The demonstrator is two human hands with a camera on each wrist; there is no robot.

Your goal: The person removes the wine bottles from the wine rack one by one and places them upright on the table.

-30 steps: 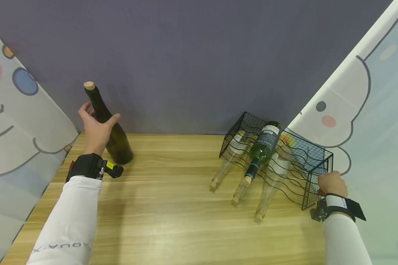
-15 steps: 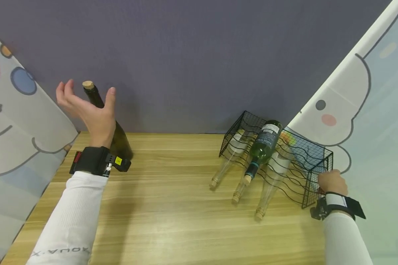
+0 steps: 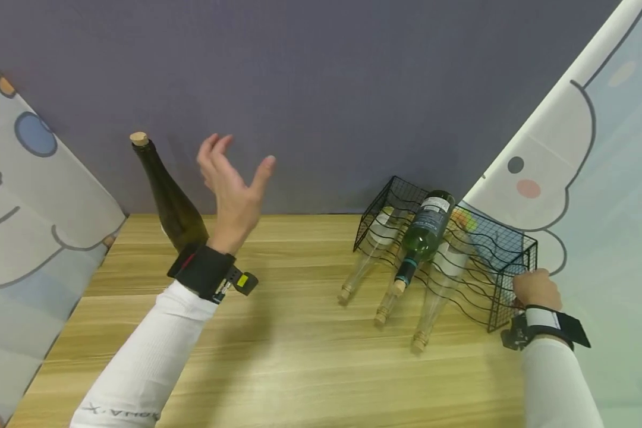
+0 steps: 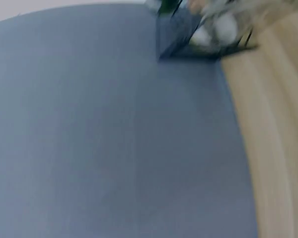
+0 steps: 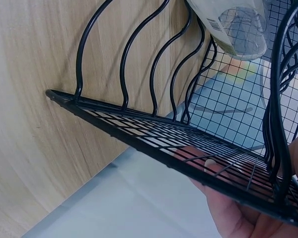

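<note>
The left hand point(image 3: 234, 189) hovers open, fingers spread, beside the dark bottle point(image 3: 167, 196) near the tabletop's back-left corner. The right hand point(image 3: 537, 289) apparently grips the wire rack point(image 3: 505, 261), holding 4 bottles, at the right edge.

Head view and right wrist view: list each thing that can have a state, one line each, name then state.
dark bottle: upright on the table, corked, untouched.
left hand: raised in the air, fingers spread, holding nothing.
right hand: grips the wire rack's near right corner.
wire rack: resting on the table, loaded with bottles.
green bottle: lying on top of the clear bottles, corked.
clear bottles: three, lying in the rack, necks sticking out.
</note>
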